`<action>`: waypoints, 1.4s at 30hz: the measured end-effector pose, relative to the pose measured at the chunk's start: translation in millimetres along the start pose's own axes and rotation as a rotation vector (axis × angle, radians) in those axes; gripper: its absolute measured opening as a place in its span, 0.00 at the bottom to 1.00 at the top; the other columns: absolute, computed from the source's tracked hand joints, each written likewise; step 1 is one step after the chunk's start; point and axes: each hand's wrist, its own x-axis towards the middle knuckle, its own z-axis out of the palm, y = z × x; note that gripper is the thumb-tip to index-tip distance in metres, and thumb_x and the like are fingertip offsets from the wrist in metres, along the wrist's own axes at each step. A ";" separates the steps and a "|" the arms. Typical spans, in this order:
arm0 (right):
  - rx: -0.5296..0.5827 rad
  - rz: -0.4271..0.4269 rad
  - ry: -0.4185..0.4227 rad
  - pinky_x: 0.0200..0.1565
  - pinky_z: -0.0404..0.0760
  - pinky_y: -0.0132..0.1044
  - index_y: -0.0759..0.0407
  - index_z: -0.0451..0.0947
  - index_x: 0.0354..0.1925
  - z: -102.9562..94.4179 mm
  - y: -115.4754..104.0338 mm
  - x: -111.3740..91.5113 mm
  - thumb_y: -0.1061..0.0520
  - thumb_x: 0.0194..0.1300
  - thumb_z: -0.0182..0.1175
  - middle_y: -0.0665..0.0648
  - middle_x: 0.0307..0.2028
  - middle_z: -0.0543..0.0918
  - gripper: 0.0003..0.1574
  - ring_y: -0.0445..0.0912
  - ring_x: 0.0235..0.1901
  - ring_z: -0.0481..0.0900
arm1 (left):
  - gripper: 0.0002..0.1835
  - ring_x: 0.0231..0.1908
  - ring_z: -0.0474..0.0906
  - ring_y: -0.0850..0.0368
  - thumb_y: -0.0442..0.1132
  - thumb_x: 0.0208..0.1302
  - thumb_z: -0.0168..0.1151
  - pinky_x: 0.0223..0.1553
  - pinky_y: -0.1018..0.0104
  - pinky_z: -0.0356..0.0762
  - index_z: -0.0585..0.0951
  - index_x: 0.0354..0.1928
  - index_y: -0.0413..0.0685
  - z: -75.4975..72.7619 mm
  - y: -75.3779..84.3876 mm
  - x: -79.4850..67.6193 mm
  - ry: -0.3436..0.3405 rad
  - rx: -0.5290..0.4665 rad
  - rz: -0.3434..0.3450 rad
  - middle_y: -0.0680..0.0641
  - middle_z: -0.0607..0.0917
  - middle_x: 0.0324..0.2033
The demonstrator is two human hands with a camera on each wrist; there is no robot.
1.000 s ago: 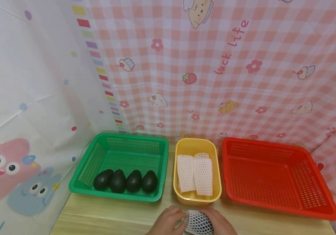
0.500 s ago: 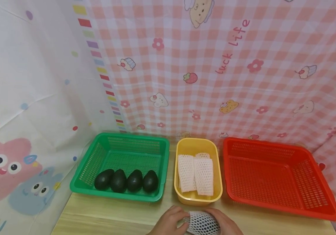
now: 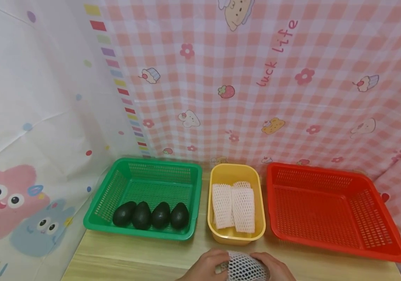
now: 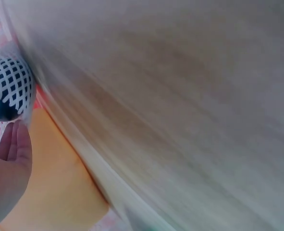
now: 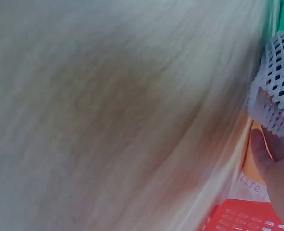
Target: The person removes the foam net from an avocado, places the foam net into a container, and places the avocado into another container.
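At the table's front edge, both hands hold a dark avocado (image 4: 3, 109) in a white foam net sleeve (image 3: 245, 267). My left hand (image 3: 208, 266) grips it from the left, fingers curled at the net's end. In the left wrist view the avocado's bare end shows beyond the mesh, close to the fingers of the left hand (image 4: 9, 166). My right hand (image 3: 274, 267) holds the right side, fingers bent over the net. In the right wrist view a loose net edge hangs by the right hand (image 5: 278, 166). The lower parts of both hands are cut off in the head view.
A green basket (image 3: 144, 233) at the left holds several avocados (image 3: 142, 215) in a row. Behind the hands stands a yellow bin (image 3: 236, 239) with folded foam nets (image 3: 243, 210). To the right is a red basket (image 3: 334, 248). A checked curtain (image 3: 242, 109) hangs behind.
The netted avocado and both hands have shifted slightly right. The right hand has slid round the sleeve's right side, and more of the net shows between the hands.
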 end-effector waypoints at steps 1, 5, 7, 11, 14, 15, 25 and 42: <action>0.004 -0.028 0.022 0.45 0.81 0.36 0.54 0.80 0.59 1.1 1.7 -0.6 0.38 0.50 0.82 0.43 0.51 0.84 0.43 0.34 0.48 0.79 | 0.16 0.59 0.77 0.63 0.40 0.72 0.66 0.59 0.66 0.77 0.85 0.59 0.46 0.9 -1.1 0.6 -0.002 0.009 0.021 0.52 0.84 0.56; 0.029 -0.172 0.107 0.42 0.80 0.32 0.52 0.82 0.57 8.0 14.0 -1.3 0.45 0.54 0.82 0.43 0.48 0.85 0.35 0.33 0.46 0.80 | 0.19 0.59 0.76 0.64 0.39 0.71 0.68 0.60 0.66 0.76 0.82 0.61 0.47 3.8 -4.1 1.8 -0.032 -0.027 0.052 0.52 0.83 0.57; 0.050 -0.232 0.138 0.41 0.79 0.30 0.50 0.82 0.56 12.1 21.2 -0.9 0.49 0.54 0.82 0.44 0.47 0.85 0.32 0.34 0.45 0.81 | 0.21 0.59 0.76 0.64 0.40 0.70 0.69 0.60 0.66 0.76 0.81 0.62 0.46 5.3 -6.5 1.9 -0.044 -0.033 0.043 0.52 0.82 0.58; 0.104 -0.277 0.154 0.42 0.76 0.27 0.47 0.83 0.53 16.2 25.6 0.2 0.55 0.54 0.82 0.44 0.46 0.86 0.29 0.34 0.45 0.81 | 0.22 0.58 0.75 0.66 0.38 0.66 0.71 0.59 0.66 0.77 0.81 0.61 0.45 4.2 -3.1 4.2 -0.084 -0.032 -0.021 0.53 0.81 0.58; 0.159 -0.264 0.147 0.43 0.76 0.27 0.47 0.85 0.51 13.5 15.9 0.5 0.57 0.54 0.81 0.44 0.45 0.86 0.26 0.34 0.44 0.81 | 0.22 0.56 0.74 0.68 0.37 0.63 0.73 0.59 0.67 0.76 0.81 0.58 0.47 1.8 2.6 7.5 -0.104 -0.020 -0.046 0.56 0.80 0.56; 0.179 -0.254 0.138 0.43 0.76 0.27 0.48 0.85 0.51 11.9 11.9 0.5 0.58 0.55 0.80 0.43 0.44 0.86 0.25 0.34 0.44 0.81 | 0.22 0.56 0.73 0.69 0.37 0.62 0.74 0.59 0.68 0.76 0.81 0.58 0.47 1.0 4.9 8.4 -0.110 -0.025 -0.060 0.57 0.80 0.56; 0.334 -0.175 0.065 0.42 0.81 0.30 0.56 0.87 0.47 6.0 -4.1 -0.8 0.61 0.62 0.76 0.47 0.43 0.86 0.14 0.34 0.44 0.82 | 0.25 0.52 0.71 0.73 0.45 0.60 0.79 0.56 0.72 0.74 0.81 0.57 0.52 3.9 7.5 12.6 -0.125 -0.022 -0.127 0.62 0.78 0.52; 0.095 -0.265 0.189 0.37 0.75 0.23 0.47 0.87 0.40 1.9 4.9 -4.5 0.63 0.57 0.78 0.40 0.37 0.87 0.15 0.31 0.37 0.81 | 0.35 0.62 0.73 0.61 0.51 0.59 0.79 0.63 0.61 0.74 0.79 0.66 0.45 -7.4 2.6 1.8 -0.080 0.016 -0.146 0.52 0.80 0.62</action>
